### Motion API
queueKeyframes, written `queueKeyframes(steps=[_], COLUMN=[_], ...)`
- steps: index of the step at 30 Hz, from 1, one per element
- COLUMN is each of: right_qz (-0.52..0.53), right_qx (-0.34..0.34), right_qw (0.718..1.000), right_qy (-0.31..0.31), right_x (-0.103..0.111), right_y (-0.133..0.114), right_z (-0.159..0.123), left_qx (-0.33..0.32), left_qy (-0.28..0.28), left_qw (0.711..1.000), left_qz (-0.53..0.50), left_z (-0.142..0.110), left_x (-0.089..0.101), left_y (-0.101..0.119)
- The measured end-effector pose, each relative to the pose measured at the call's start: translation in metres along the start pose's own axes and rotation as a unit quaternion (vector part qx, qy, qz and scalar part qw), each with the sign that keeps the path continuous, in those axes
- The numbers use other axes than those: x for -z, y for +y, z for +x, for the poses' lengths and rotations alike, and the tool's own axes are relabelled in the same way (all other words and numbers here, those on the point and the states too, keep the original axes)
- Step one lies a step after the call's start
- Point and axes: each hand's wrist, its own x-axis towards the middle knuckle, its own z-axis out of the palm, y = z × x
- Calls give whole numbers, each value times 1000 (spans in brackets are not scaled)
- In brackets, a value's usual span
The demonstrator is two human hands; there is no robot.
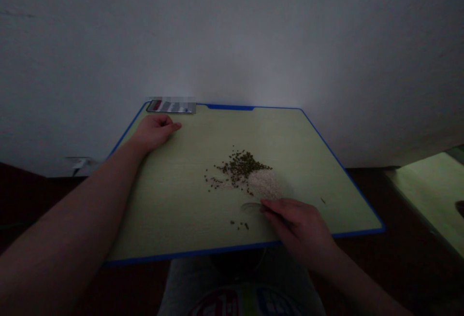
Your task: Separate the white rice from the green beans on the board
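On the light table top, my right hand (297, 217) pinches a thin, spoon-like utensil (251, 206), whose rounded end looks blurred and points left. Just beyond it is a mound of pale grains (264, 184), like rice. A scatter of small dark green beans (242, 165) touches the mound on its far left side, with some pale grains mixed in. A few dark bits (239, 225) lie nearer the front edge. My left hand (154, 131) rests at the far left with its fingers curled; nothing shows in it.
A phone (170, 107) lies at the table's back left corner. Blue edging runs around the folding table (174, 219), which stands against a pale wall (232, 35). A small dark sliver (323, 200) lies on the right. Another light surface (431, 190) stands at far right; a plug (79, 164) is low left.
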Motion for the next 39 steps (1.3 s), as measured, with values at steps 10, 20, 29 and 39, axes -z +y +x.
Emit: queueKeyframes(steps=[10,20,29,39], right_qz=[64,115,101,102], right_qx=[-4,-34,-63,-30], right_qw=[986,977,987,989], right_qy=[-153,-175,-105,-107], right_x=[-21,-8,-9,-8], right_y=[-23,-22,-18,-18], right_z=[44,13,-11,-17], left_qx=[8,1,1,3], left_qy=[5,3,-1,7], left_qw=[1000,1000,1000,1000], left_qz=[2,1,-9,1], left_z=[-3,-4,-3,-3], left_x=[1,2,1,1], left_y=[6,9,4,5])
